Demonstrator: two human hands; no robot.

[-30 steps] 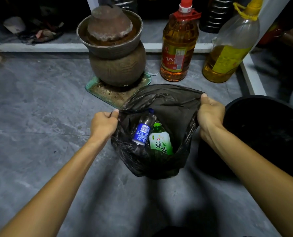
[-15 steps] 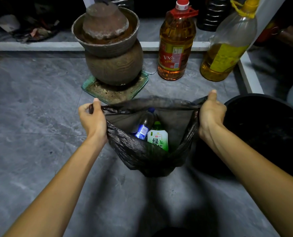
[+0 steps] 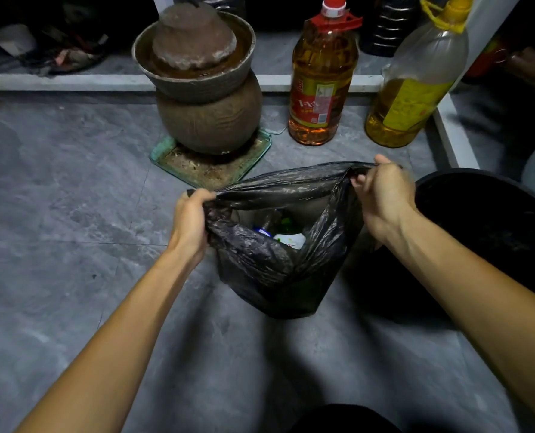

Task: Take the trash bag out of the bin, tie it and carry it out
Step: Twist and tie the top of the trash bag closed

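Bag's already out of the bin (image 3: 491, 245), which sits at 3 o'clock. The trash bag (image 3: 278, 260) stands on the floor, dead centre. Left hand (image 3: 188, 223) and right hand (image 3: 385, 198) each have a grip closed on a rim corner. I'd gather both corners inward, twist, then knot, watching the bottles (image 3: 286, 235) don't poke through.

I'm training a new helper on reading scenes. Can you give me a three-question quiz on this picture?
1. True or false: the black trash bag sits inside the black bin.
2. Which hand grips the bag's rim nearer the bin: A) left hand B) right hand?
3. Fill in: the clay jar stands on a green ____.

Key:
1. False; it rests on the floor beside the bin.
2. B
3. tray
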